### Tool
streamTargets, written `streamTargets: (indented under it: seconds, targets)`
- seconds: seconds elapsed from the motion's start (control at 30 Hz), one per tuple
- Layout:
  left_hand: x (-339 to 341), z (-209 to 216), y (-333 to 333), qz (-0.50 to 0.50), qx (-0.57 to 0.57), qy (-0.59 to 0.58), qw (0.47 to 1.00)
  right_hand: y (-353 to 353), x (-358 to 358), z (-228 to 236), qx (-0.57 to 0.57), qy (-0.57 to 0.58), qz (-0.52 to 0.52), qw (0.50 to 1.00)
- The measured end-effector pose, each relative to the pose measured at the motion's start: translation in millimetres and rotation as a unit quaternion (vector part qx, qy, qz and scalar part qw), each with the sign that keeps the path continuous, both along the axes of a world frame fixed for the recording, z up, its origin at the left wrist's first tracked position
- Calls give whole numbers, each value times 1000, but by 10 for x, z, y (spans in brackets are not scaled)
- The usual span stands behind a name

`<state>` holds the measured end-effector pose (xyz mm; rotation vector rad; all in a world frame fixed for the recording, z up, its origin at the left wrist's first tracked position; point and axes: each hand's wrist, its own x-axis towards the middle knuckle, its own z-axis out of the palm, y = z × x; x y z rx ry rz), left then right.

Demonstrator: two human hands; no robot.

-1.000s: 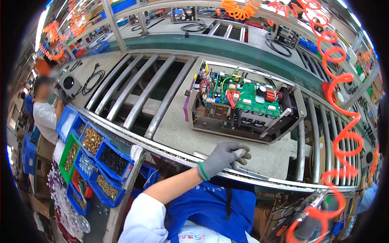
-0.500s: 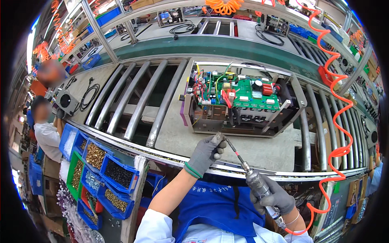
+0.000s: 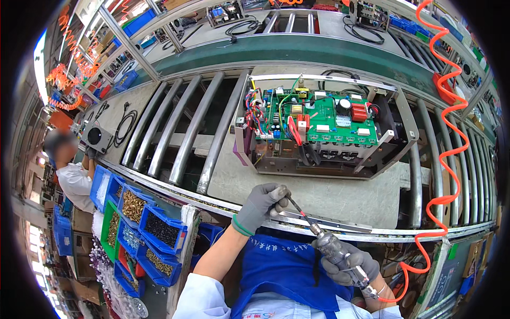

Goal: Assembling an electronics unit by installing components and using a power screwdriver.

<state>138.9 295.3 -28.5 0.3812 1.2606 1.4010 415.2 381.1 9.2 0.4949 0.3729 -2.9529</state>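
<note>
In a grey glove, my right hand [image 3: 351, 264] is wrapped around an air screwdriver [image 3: 330, 246] with a long thin bit pointing up and to the left. My left hand [image 3: 261, 206], in a grey glove with a green cuff, is pinched closed at the bit's tip. Whatever lies between those fingers is too small to make out. Beyond both hands sits an open metal chassis [image 3: 332, 169] with a green circuit board [image 3: 340, 123], red and black wires and a dark fan end. Neither hand touches the chassis.
Left of me are blue and green bins [image 3: 161, 230] of screws and small parts. Metal rollers [image 3: 186, 130] flank the grey board [image 3: 239, 183] under the chassis. An orange coiled hose [image 3: 443, 200] hangs at the right. Another person [image 3: 74, 178] works at the far left.
The view has shifted, and the chassis now appears slightly farther right. Both hands and the screwdriver sit a little farther from the chassis. My left fingers stay at the bit's tip.
</note>
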Motion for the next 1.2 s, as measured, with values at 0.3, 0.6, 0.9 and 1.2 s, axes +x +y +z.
streamTargets:
  seconds: [0.3, 0.6, 0.9, 1.2]
  targets:
    - [45, -90, 82, 39, 31, -129, 990, 73, -27, -113, 64, 8, 10, 998]
    - [-9, -39, 49, -39, -69, 108, 991, 88, -48, -134, 94, -16, 30, 995]
    - [-134, -409, 413, 121, -170, 692, 691, 37, -146, -95, 156, -37, -29, 987]
    - [-226, -270, 582, 219, -78, 440, 867, 25, -162, -170, 154, -14, -24, 988]
